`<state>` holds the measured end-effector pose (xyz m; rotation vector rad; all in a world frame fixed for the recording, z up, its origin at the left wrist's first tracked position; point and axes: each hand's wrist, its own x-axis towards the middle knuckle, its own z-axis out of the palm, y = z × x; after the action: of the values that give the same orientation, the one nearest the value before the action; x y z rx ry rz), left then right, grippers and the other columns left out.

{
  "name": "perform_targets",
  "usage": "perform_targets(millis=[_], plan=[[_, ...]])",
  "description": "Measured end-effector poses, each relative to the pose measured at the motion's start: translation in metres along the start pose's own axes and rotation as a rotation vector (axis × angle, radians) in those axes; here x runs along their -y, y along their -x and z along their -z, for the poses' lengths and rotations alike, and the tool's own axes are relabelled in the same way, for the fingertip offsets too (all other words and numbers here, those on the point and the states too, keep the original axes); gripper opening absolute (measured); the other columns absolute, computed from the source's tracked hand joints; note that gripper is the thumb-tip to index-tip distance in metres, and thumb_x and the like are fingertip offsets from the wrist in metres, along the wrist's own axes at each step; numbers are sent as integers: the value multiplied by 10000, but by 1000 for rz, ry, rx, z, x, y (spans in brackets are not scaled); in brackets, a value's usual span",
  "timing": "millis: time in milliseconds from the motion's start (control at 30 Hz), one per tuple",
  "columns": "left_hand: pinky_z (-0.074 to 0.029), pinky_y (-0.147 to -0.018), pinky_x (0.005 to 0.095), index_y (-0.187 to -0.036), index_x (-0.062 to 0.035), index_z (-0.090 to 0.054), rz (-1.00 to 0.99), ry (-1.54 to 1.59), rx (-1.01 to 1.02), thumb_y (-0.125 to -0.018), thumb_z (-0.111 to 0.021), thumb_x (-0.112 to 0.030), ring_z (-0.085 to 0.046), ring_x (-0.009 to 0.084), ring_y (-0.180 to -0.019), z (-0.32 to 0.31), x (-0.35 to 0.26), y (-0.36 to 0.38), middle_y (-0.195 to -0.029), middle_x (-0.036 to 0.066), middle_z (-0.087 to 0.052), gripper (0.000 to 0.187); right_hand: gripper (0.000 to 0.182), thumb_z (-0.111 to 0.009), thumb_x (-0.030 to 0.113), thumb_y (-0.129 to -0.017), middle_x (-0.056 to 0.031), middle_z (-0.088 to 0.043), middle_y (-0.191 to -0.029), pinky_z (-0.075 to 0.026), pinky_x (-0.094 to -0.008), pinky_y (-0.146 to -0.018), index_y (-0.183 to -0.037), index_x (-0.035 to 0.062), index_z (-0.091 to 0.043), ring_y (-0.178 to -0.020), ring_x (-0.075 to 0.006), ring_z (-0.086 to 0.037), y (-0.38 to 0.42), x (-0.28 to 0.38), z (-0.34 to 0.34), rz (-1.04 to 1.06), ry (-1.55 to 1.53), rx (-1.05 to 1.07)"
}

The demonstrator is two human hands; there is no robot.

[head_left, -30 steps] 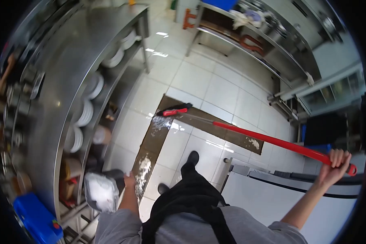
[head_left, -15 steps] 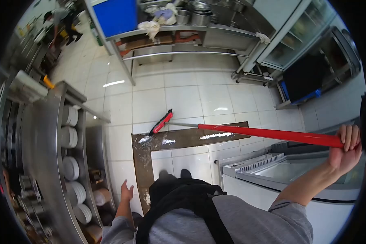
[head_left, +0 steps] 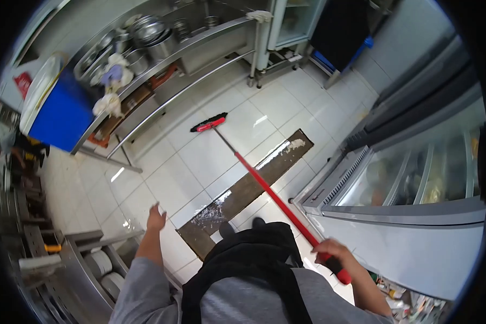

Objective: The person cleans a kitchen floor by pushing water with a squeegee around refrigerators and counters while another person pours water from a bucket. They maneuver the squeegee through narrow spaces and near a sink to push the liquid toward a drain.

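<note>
My right hand (head_left: 332,250) is wrapped round the red handle of a broom (head_left: 270,190), close to its end. The handle slants away from me across the floor. Its red head with black bristles (head_left: 209,123) rests on the white tiles, beyond a brown, wet strip (head_left: 245,189) set into the floor. Patches of water shine on that strip near my feet. My left hand (head_left: 156,218) hangs free to the left over the tiles, fingers apart and holding nothing.
A steel sink table (head_left: 162,81) with metal pots and cloths runs along the back, with a blue bin (head_left: 62,119) at its left. Glass-door fridges stand open-sided at right (head_left: 399,227). A steel shelf unit (head_left: 86,270) holds plates at left. Another person (head_left: 21,151) bends far left.
My right hand has come down and inward with the broom. The broom head has moved off the strip onto the tiles beyond it. My view has turned right.
</note>
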<state>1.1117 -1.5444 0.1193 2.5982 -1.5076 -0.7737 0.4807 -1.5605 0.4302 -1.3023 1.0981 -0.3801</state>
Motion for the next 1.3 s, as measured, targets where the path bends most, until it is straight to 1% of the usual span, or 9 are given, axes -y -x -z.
perform_targets(millis=[67, 133, 200, 267, 467, 533, 800, 933, 1300], plan=[[-360, -1070, 432, -1414, -77, -311, -171, 38, -35, -874, -611, -220, -376, 389, -1300, 28, -48, -59, -1419, 249, -336, 634, 293, -486, -28, -914, -82, -607, -1020, -457, -243, -855, -1130, 83, -649, -895, -136, -558, 22, -35, 2, -132, -55, 182], [-364, -1065, 431, -1412, -84, -317, -268, 23, -24, -876, -609, -218, -383, 390, -1295, 37, -109, -104, -1414, 246, -348, 626, 268, -426, 31, -964, -134, -607, -1117, -507, -286, -870, -1172, 51, -594, -953, -161, -597, 33, -121, 7, -728, -605, 333], [-369, -1060, 430, -1410, -92, -323, -343, 12, -13, -877, -607, -216, -389, 391, -1289, 31, -173, -131, -1408, 242, -360, 617, 210, -482, 135, -970, -167, -638, -1058, -554, -303, -760, -1116, 34, -594, -819, -191, -661, 12, -159, 1, -775, -1155, 188], [-378, -1051, 415, -1405, -109, -341, -507, -122, 57, -867, -621, -228, -406, 376, -1280, 27, -236, -142, -1421, 219, -359, 618, 300, -520, 254, -961, -173, -653, -996, -569, -353, -680, -1124, 5, -554, -768, -215, -667, -36, -214, -9, -974, -1051, 142], [-342, -1059, 492, -1413, -155, -371, -714, -659, 92, -839, -645, -289, -321, 356, -1347, 41, -323, -207, -1487, 169, -292, 650, 608, -646, 542, -796, -203, -674, -917, -546, -384, -706, -1040, -15, -640, -859, -260, -675, -188, -351, -44, -930, 86, 161], [-290, -1081, 518, -1422, -169, -369, -677, -890, -49, -821, -661, -296, -245, 355, -1386, 73, -339, -249, -1511, 154, -252, 681, 475, -654, 488, -795, -183, -681, -917, -512, -443, -792, -977, 50, -676, -907, -328, -657, -184, -356, -66, -845, 387, -189], [-307, -1078, 510, -1479, -194, -243, -900, -957, -679, -794, -682, -167, -280, 350, -1373, 218, -426, -475, -1524, 163, -202, 814, 286, -634, 407, -817, -139, -674, -786, -517, -466, -726, -902, 135, -652, -778, -350, -657, -199, -371, -104, -987, 378, -307], [-333, -1072, 477, -1488, -232, -204, -864, -1015, -458, -809, -663, -133, -292, 386, -1359, 239, -419, -562, -1502, 180, -230, 826, 310, -614, 405, -844, -169, -659, -755, -503, -497, -681, -851, 96, -623, -725, -375, -647, -330, -371, -88, -898, 439, -404], [-438, -979, 438, -1426, -309, -357, -1104, -954, -486, -797, -537, 99, -373, 411, -1305, 249, -401, -630, -1472, 212, -259, 771, 332, -590, 359, -865, -229, -647, -801, -490, -490, -705, -889, 31, -631, -803, -413, -636, -757, -385, -106, -658, 26, -746]])
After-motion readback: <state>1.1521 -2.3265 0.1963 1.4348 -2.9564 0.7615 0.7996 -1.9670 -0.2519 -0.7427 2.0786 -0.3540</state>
